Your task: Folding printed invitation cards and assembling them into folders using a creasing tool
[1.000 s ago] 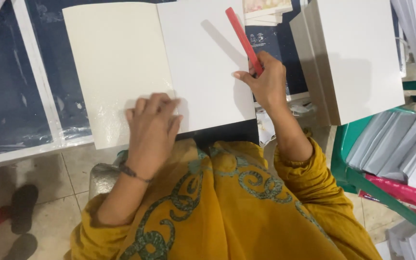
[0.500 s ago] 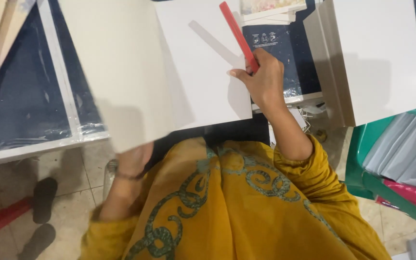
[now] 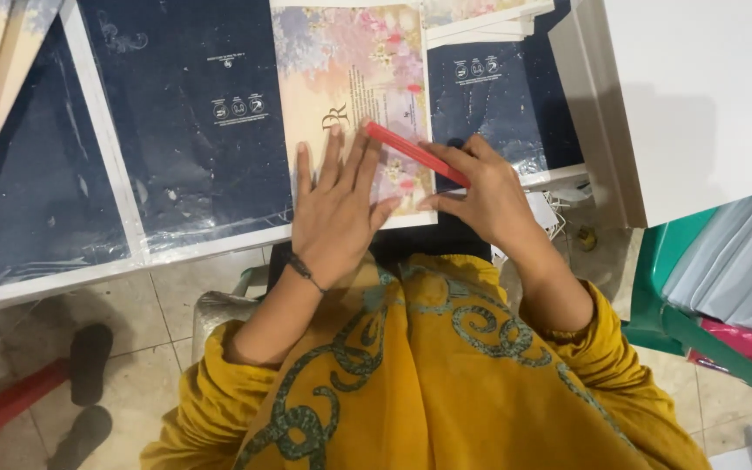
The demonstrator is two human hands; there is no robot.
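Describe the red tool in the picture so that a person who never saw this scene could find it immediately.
Start at the dark blue sheets on the white table, then find the floral printed card lying between them. The right hand holds a flat red stick slanted across this card, beside the flat left hand. Nothing else on the table is plain red and narrow.

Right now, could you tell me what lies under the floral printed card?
The floral printed card rests on dark blue printed sheets. The left hand presses on it; whatever lies directly beneath is covered.

Dark navy plastic-covered table top [image 3: 176, 130] far, white-edged. Pale beige tiled floor [image 3: 158, 348] near left. Green plastic chair [image 3: 663, 296] right. White box stack [image 3: 689, 96] far right.
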